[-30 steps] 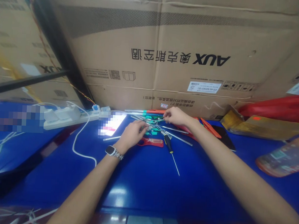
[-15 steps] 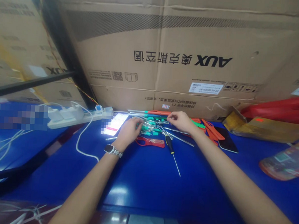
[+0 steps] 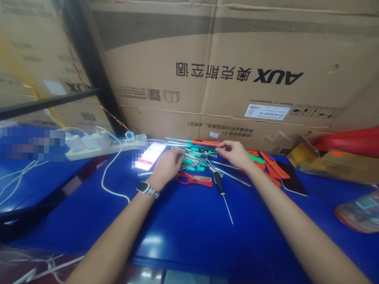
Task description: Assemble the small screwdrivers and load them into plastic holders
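My left hand (image 3: pixel 167 168), with a watch on its wrist, is closed with curled fingers at the left side of a pile of green parts with metal rods (image 3: pixel 196 162). Whatever is in its fingertips is too small to make out. My right hand (image 3: pixel 236 154) pinches at the back right of the pile, by the end of an orange lighter-like handle (image 3: pixel 205 143) with a long metal tube. I cannot tell what it pinches. Below the pile lie a red handle shell (image 3: pixel 200 181) and a black-and-yellow screwdriver (image 3: pixel 219 184), its tip towards me.
A lit phone (image 3: pixel 149 156) lies left of the pile. Behind it stands a white power strip (image 3: pixel 115 148) with plugs and cables. Orange handle shells (image 3: pixel 274 166) partly cover a dark phone (image 3: pixel 296 184) at right. A plastic jar (image 3: pixel 364 210) stands farther right. A large cardboard box (image 3: pixel 225 47) closes the back.
The whole view has shifted slightly, so things appear a little farther right. My right fingertips have drawn closer together. My left hand stays in nearly the same place by the pile.
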The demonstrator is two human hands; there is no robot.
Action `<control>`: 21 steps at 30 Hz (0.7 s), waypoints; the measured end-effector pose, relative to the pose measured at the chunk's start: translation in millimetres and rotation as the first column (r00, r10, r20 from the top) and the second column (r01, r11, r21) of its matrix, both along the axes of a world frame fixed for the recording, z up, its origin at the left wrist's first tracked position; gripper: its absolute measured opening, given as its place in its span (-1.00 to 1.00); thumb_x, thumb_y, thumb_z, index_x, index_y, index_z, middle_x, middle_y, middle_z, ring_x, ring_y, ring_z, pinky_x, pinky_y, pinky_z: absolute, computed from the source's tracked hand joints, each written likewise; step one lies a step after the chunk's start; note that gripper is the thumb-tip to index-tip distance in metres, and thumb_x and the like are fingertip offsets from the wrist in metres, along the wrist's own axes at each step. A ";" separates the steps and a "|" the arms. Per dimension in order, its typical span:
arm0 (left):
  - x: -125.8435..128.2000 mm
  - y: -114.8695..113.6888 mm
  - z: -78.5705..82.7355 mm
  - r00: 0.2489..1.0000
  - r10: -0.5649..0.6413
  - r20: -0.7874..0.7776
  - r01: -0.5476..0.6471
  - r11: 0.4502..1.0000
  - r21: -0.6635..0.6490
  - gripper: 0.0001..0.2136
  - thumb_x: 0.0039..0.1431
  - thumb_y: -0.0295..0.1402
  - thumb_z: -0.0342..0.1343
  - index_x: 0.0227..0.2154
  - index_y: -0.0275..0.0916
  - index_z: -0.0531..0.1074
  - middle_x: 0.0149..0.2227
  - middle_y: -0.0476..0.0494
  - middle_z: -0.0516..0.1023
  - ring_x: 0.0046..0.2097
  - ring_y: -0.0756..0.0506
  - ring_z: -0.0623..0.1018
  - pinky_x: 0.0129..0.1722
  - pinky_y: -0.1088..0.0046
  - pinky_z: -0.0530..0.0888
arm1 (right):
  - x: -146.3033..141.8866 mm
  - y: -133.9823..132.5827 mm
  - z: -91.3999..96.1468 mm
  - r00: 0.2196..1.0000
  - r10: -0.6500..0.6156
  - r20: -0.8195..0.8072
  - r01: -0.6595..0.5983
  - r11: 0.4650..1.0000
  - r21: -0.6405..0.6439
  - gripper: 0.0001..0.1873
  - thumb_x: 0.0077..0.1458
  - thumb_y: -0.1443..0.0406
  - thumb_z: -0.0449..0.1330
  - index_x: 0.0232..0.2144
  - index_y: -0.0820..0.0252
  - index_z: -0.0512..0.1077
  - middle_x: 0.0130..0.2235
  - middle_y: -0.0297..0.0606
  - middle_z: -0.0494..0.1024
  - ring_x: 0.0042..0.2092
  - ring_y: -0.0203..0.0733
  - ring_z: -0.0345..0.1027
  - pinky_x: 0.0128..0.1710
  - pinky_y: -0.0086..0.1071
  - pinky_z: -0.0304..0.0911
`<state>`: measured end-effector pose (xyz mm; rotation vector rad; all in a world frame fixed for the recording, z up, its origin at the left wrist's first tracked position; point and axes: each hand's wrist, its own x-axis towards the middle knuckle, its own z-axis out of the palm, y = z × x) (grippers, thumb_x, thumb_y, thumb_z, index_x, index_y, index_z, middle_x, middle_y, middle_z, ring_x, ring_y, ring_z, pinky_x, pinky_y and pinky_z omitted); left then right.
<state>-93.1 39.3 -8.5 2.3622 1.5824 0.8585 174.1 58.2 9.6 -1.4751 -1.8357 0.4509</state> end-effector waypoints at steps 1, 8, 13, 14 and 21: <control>0.9 -0.5 0.0 1.000 -0.010 0.004 0.010 1.000 -0.001 -0.83 0.28 -0.40 0.01 -0.19 -0.23 0.51 -0.12 -0.20 0.62 -0.12 -0.21 0.58 -0.08 0.24 0.49 | -0.9 -0.2 3.1 0.999 0.002 -0.046 -0.002 1.000 0.009 -0.73 0.05 0.13 0.23 -0.36 0.23 0.56 -0.47 -0.28 0.55 -0.42 -0.23 0.36 -0.37 -0.37 0.24; 5.4 -1.6 -3.6 0.998 -0.058 0.020 0.058 0.998 -0.006 -0.83 0.29 -0.39 0.00 -0.19 -0.21 0.50 -0.13 -0.17 0.62 -0.14 -0.18 0.58 -0.11 0.27 0.49 | -7.9 0.4 2.7 0.955 0.048 -0.292 -0.038 0.998 0.041 -0.64 -0.01 0.04 0.27 -0.38 0.25 0.54 -0.52 -0.29 0.52 -0.46 -0.24 0.35 -0.37 -0.33 0.28; 7.8 -1.3 -6.0 0.995 -0.096 0.027 0.096 0.995 0.010 -0.84 0.28 -0.39 0.02 -0.20 -0.20 0.50 -0.12 -0.16 0.61 -0.07 -0.20 0.56 -0.04 0.24 0.47 | -12.0 1.0 2.9 0.928 0.103 -0.358 -0.094 0.995 0.043 -0.59 -0.03 -0.01 0.30 -0.34 0.23 0.54 -0.50 -0.29 0.55 -0.43 -0.22 0.40 -0.33 -0.33 0.33; 8.4 -1.4 -6.2 0.994 -0.105 0.025 0.105 0.994 0.009 -0.84 0.28 -0.38 0.02 -0.20 -0.20 0.49 -0.12 -0.15 0.61 -0.07 -0.19 0.56 -0.04 0.25 0.47 | -12.2 1.0 2.9 0.936 0.117 -0.333 -0.113 0.993 0.031 -0.59 -0.01 -0.02 0.29 -0.34 0.23 0.54 -0.50 -0.29 0.55 -0.43 -0.22 0.41 -0.32 -0.33 0.33; 12.3 -3.5 -6.4 0.994 -0.102 -0.026 0.101 0.995 -0.018 -0.82 0.30 -0.32 0.02 -0.19 -0.19 0.51 -0.13 -0.18 0.59 -0.10 -0.20 0.57 -0.09 0.24 0.48 | -6.6 1.8 -12.4 0.987 0.159 -0.022 -0.160 0.954 -0.252 -0.40 0.32 0.02 -0.07 -0.46 0.26 0.57 -0.40 -0.17 0.65 -0.45 -0.25 0.45 -0.36 -0.38 0.34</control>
